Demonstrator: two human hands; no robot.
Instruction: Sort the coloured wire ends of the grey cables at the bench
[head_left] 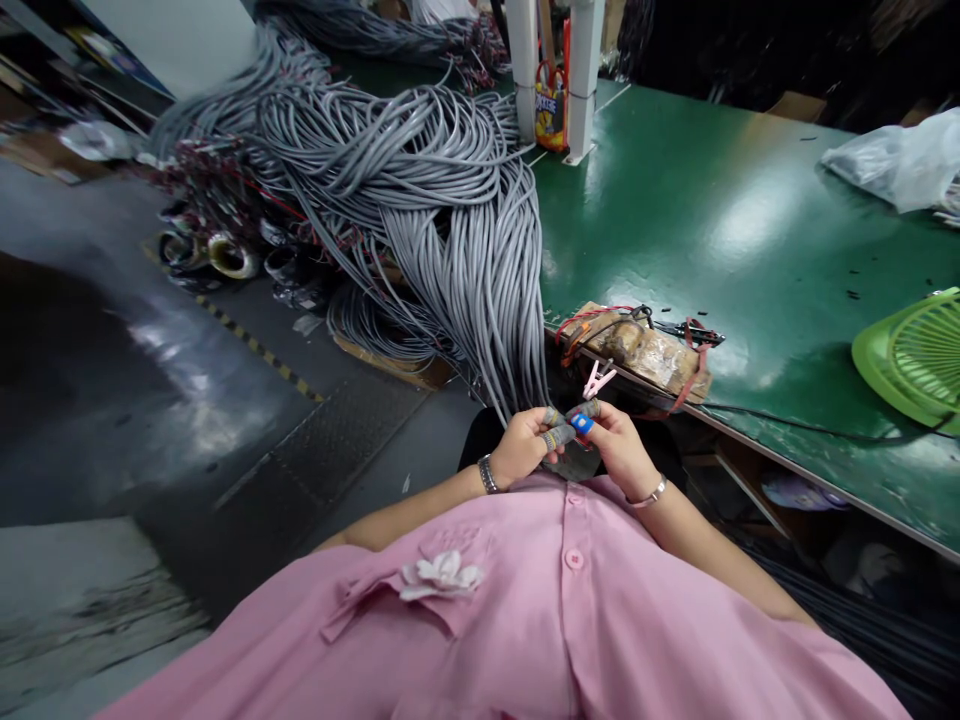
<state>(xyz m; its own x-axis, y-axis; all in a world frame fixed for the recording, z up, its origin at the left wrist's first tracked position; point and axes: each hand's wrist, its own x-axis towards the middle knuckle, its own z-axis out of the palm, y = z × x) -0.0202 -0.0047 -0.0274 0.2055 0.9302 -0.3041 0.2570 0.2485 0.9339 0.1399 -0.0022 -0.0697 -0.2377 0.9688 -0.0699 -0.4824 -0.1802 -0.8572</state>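
Observation:
My left hand and my right hand meet close in front of my body, fingertips pinched together. Grey cloth covers several fingertips, and a blue wrap sits on my right thumb. Between them is what looks like a cable end, mostly hidden by the fingers, with a bit of red showing below. A thick bundle of grey cables hangs over the table edge and runs down to my left hand. Just beyond my right hand, a pink clip stands by a taped wooden block with wires and a red strap.
A green table extends to the right, with black scraps scattered on it. On it are a green fan, a plastic bag and a white post. Coiled cables lie below at left, near a yellow-black floor stripe.

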